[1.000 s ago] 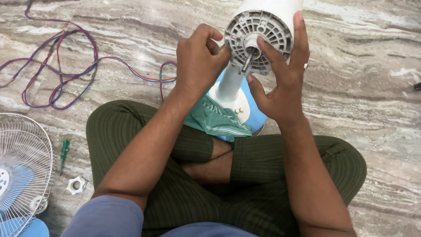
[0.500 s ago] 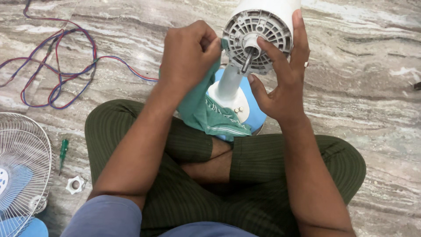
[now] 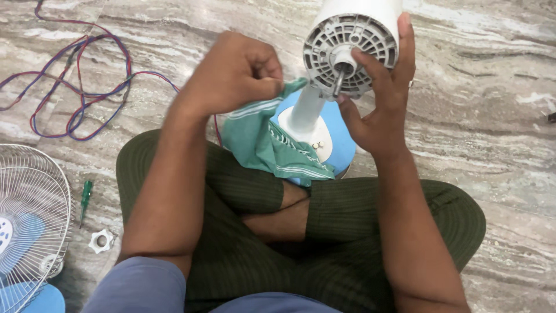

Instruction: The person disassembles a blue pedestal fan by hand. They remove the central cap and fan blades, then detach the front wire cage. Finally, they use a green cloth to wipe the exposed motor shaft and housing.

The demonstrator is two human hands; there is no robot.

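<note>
A white fan motor housing [image 3: 350, 36] with a grey vented face and a metal shaft stands on a white neck over a blue round base [image 3: 341, 145] between my crossed legs. My right hand [image 3: 382, 98] grips the housing, fingers spread over its face and side. My left hand [image 3: 234, 72] is closed on a green striped cloth [image 3: 263, 145], lifted to the left of the housing. The cloth drapes down over the base and my knee.
A white wire fan guard with blue blades [image 3: 26, 220] lies at the lower left. Beside it are a green screwdriver [image 3: 85, 197] and a white plastic nut [image 3: 101, 240]. Red and blue wires [image 3: 81, 87] coil on the marble floor at the upper left.
My left hand has pulled away from the housing's face to the left, drawing the green cloth with it. My right hand and the housing shifted slightly right.
</note>
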